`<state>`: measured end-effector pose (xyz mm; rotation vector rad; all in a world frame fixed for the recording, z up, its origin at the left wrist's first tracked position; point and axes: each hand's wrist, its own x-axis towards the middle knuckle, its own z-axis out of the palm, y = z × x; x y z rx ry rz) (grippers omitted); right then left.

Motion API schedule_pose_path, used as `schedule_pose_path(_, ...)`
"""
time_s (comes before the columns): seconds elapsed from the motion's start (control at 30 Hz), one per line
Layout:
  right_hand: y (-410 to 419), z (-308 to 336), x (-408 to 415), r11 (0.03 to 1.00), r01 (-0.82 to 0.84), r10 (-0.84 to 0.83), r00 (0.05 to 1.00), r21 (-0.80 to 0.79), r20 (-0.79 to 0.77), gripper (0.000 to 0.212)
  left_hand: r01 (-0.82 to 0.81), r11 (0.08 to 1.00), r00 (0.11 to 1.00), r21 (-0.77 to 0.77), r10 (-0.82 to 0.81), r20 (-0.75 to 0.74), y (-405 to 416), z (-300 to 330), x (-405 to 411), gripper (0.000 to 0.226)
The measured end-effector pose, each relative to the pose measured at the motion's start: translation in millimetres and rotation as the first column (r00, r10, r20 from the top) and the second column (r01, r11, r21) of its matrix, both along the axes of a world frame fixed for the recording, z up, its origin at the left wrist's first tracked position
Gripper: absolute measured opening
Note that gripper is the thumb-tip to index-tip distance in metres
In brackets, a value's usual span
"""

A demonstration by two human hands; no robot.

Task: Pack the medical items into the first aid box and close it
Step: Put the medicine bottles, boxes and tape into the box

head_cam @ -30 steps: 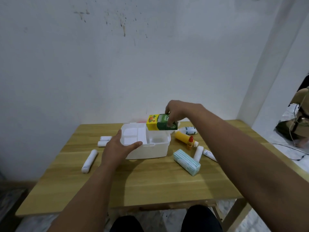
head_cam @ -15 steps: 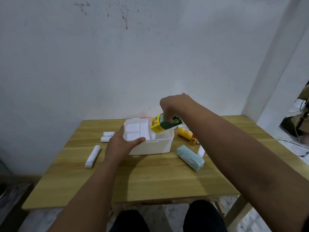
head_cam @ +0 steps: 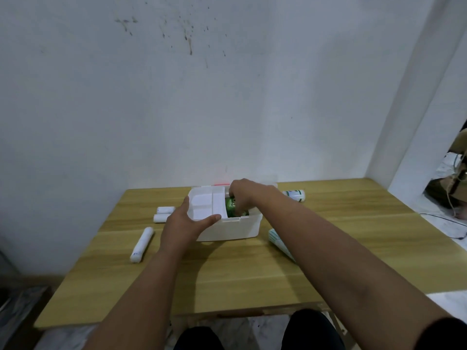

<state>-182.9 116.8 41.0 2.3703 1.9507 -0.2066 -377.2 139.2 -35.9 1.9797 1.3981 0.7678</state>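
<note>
A white first aid box stands open on the wooden table, with a white divider tray in its left half. My left hand grips the box's front left corner, thumb along the rim. My right hand reaches down into the right half and holds the green and yellow carton, which now lies inside the box. Only part of the carton shows under my fingers.
A long white roll and two short white rolls lie left of the box. A striped pale green pack sits right of it, partly under my forearm. A white bottle lies at the back right. The wall is close behind.
My right hand has lowered the carton from above the box down into its right half. The left hand has kept its hold on the box corner. The camera has tilted.
</note>
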Motion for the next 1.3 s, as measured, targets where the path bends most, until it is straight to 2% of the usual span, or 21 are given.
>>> schedule_pose_path(0.17,-3,-23,2,0.996,-0.031,0.039,0.995,0.085,-0.093,0.005,-0.001,1.000,1.000,0.008,0.001,0.022,-1,0,-1,0.126)
schedule_pose_path(0.23,0,-21,-1,0.995,-0.030,0.043,0.991,0.099,-0.126,0.029,-0.001,1.000,1.000,0.007,0.001,0.022,0,-1,-1,0.126)
schedule_pose_path(0.3,2,-14,-3,0.996,-0.018,0.027,0.994,0.087,-0.108,0.043,-0.005,1.000,1.000,0.001,0.005,0.015,0,-1,0,0.127)
schedule_pose_path(0.4,-1,-7,2,0.998,0.039,-0.037,0.998,0.040,-0.047,0.042,-0.005,1.000,1.000,0.006,0.005,0.028,0,-1,1,0.124)
schedule_pose_path(0.6,2,-23,6,0.986,0.151,-0.144,0.983,0.065,-0.113,0.030,0.001,1.000,0.999,-0.008,0.000,0.038,0,-1,0,0.126)
schedule_pose_path(0.77,6,-31,5,0.981,0.167,-0.147,0.974,0.104,-0.172,0.039,0.000,1.000,1.000,-0.007,0.000,0.022,0,0,0,0.126)
schedule_pose_path(0.83,7,-30,6,0.981,0.182,-0.163,0.965,0.075,-0.203,0.037,0.006,1.000,1.000,-0.007,-0.006,0.019,1,-1,0,0.128)
schedule_pose_path(0.9,8,-23,9,0.980,0.196,-0.178,0.945,0.039,-0.276,0.029,0.016,1.000,1.000,0.000,-0.016,0.019,1,-2,-2,0.132)
schedule_pose_path(0.97,7,-9,19,0.971,0.239,-0.204,0.878,0.028,-0.434,0.022,0.045,0.999,0.998,0.018,-0.045,0.036,2,-1,-4,0.129)
schedule_pose_path(1.07,10,15,46,0.932,0.331,-0.204,0.818,0.150,-0.537,0.010,0.099,0.995,0.990,0.031,-0.102,0.095,3,0,-6,0.118)
schedule_pose_path(1.2,16,20,94,0.867,0.362,-0.252,0.911,0.341,-0.326,0.021,0.129,0.990,0.984,0.057,-0.135,0.119,5,1,-6,0.116)
schedule_pose_path(1.3,22,3,124,0.902,0.343,-0.296,0.933,0.262,-0.204,0.026,0.108,0.992,0.985,0.064,-0.115,0.126,9,-3,-7,0.119)
